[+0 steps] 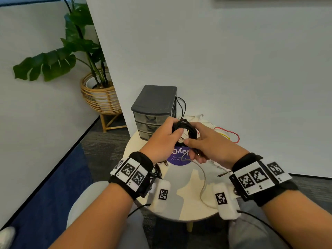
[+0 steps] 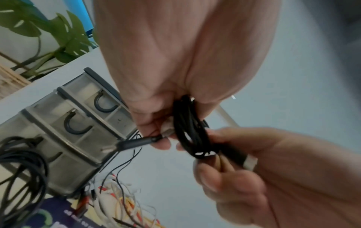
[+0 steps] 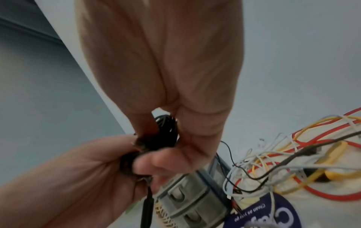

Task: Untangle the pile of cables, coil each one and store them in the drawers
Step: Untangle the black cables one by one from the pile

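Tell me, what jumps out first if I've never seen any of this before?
Both hands, left hand and right hand, grip a black cable coil above a small round table. Behind them stands a grey drawer unit, drawers closed, with a loose red, yellow and white cable tangle to its right.

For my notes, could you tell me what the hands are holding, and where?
Both grip one coiled black cable: left hand on the coil's left side, right hand on its right and lower loops.
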Tool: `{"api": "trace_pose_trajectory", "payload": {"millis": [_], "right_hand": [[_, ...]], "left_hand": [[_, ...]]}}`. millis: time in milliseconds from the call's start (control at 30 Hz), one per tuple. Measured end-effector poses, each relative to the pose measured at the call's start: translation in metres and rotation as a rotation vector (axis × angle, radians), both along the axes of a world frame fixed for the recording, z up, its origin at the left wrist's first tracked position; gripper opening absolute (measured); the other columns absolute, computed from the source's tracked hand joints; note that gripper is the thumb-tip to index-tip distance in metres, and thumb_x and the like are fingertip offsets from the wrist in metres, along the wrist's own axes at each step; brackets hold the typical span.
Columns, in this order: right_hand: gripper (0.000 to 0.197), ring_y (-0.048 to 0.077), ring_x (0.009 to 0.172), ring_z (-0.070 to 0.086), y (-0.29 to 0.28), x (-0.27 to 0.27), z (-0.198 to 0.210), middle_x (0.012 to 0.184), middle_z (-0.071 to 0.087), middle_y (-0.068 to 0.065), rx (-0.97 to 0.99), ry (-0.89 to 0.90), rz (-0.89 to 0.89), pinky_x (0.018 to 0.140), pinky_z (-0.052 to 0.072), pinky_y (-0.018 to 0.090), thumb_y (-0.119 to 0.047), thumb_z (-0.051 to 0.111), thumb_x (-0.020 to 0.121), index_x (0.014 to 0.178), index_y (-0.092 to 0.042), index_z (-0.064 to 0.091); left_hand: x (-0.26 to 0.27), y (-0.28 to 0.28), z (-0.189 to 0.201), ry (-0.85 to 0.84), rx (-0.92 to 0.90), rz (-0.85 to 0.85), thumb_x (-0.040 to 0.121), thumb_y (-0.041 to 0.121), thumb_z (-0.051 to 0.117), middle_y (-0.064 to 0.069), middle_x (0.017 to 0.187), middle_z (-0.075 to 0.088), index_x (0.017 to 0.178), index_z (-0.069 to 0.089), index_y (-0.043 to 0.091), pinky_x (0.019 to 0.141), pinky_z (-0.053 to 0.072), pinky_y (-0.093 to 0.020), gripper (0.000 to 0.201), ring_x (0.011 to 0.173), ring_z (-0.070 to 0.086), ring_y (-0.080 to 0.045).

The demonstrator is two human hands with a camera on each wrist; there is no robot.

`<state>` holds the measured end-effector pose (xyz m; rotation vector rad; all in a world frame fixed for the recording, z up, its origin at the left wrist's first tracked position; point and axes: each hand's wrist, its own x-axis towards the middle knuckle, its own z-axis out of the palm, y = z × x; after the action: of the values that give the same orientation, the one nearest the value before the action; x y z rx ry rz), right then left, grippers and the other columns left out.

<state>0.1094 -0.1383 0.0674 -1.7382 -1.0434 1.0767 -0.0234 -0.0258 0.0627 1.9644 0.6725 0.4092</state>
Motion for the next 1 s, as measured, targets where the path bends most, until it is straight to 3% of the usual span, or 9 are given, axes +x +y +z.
{"api": "trace_pose_trajectory", "payload": {"millis": [67, 167, 300, 433, 600, 700, 867, 1000], "right_hand": [[0.058, 0.013, 0.052, 0.057, -0.008, 0.006, 0.007, 0.069, 0.068, 0.008, 0.033, 0.015, 0.038, 0.052, 0.046, 0.026, -0.019, 0.062, 0.101, 0.149, -0.030, 0.033], [0.061, 0.018, 0.048, 0.054, -0.019, 0.017, 0.014, 0.065, 0.065, 0.011, 0.078, 0.004, 0.083, 0.049, 0.042, 0.026, -0.015, 0.064, 0.099, 0.150, -0.029, 0.035], [0.042, 0.022, 0.059, 0.066, -0.024, 0.017, 0.010, 0.073, 0.072, 0.014, 0.034, -0.051, 0.156, 0.054, 0.048, 0.026, -0.019, 0.062, 0.100, 0.138, -0.030, 0.050], [0.022, 0.017, 0.079, 0.069, -0.015, 0.021, 0.008, 0.087, 0.074, 0.002, -0.002, -0.034, 0.095, 0.068, 0.053, 0.031, -0.030, 0.061, 0.101, 0.123, -0.030, 0.061], [0.024, 0.018, 0.095, 0.073, -0.001, 0.017, 0.008, 0.106, 0.074, 0.001, 0.093, -0.021, 0.069, 0.069, 0.054, 0.024, -0.028, 0.063, 0.099, 0.123, -0.022, 0.065], [0.024, 0.019, 0.089, 0.074, 0.001, 0.018, 0.004, 0.099, 0.074, 0.001, 0.184, 0.010, 0.013, 0.066, 0.054, 0.025, -0.021, 0.066, 0.097, 0.121, -0.016, 0.067], [0.014, 0.023, 0.065, 0.066, 0.002, 0.017, -0.003, 0.073, 0.071, 0.002, 0.250, 0.035, -0.127, 0.051, 0.048, 0.024, -0.023, 0.070, 0.095, 0.093, -0.009, 0.067], [0.014, 0.017, 0.050, 0.059, 0.004, 0.014, -0.003, 0.060, 0.066, 0.002, 0.313, 0.084, -0.191, 0.044, 0.045, 0.020, -0.017, 0.068, 0.096, 0.087, -0.007, 0.064]], "left_hand": [[-0.004, 0.004, 0.005, -0.014, -0.008, -0.019, 0.108, 0.026, 0.047, 0.003, 0.112, 0.062, 0.133, 0.048, 0.025, 0.093, 0.057, -0.035, 0.026, 0.101, 0.064, -0.011], [-0.013, 0.010, 0.012, 0.009, 0.025, -0.087, 0.108, 0.020, 0.045, 0.008, 0.120, 0.061, 0.134, 0.048, 0.026, 0.082, 0.051, -0.011, 0.026, 0.104, 0.061, 0.001], [-0.018, 0.010, 0.009, 0.053, 0.104, -0.132, 0.109, 0.019, 0.045, 0.008, 0.119, 0.061, 0.130, 0.051, 0.026, 0.092, 0.051, -0.023, 0.023, 0.110, 0.060, -0.007], [-0.014, 0.007, 0.009, 0.045, 0.085, -0.166, 0.108, 0.019, 0.046, 0.004, 0.118, 0.062, 0.129, 0.051, 0.027, 0.098, 0.054, -0.039, 0.022, 0.110, 0.063, -0.013], [-0.005, 0.000, 0.015, -0.001, 0.055, -0.184, 0.108, 0.025, 0.046, 0.002, 0.117, 0.064, 0.126, 0.051, 0.033, 0.093, 0.056, -0.051, 0.020, 0.105, 0.067, -0.021], [-0.003, 0.001, 0.018, -0.040, -0.036, -0.174, 0.107, 0.023, 0.049, 0.000, 0.118, 0.065, 0.127, 0.053, 0.030, 0.092, 0.058, -0.046, 0.022, 0.104, 0.069, -0.018], [-0.005, 0.001, 0.019, -0.137, -0.393, -0.208, 0.107, 0.017, 0.050, -0.008, 0.132, 0.061, 0.136, 0.059, 0.024, 0.090, 0.060, -0.033, 0.031, 0.105, 0.070, -0.015], [-0.001, -0.001, 0.016, -0.163, -0.402, -0.184, 0.107, 0.018, 0.050, -0.009, 0.129, 0.060, 0.134, 0.060, 0.030, 0.097, 0.057, -0.044, 0.031, 0.110, 0.064, -0.021]]}}
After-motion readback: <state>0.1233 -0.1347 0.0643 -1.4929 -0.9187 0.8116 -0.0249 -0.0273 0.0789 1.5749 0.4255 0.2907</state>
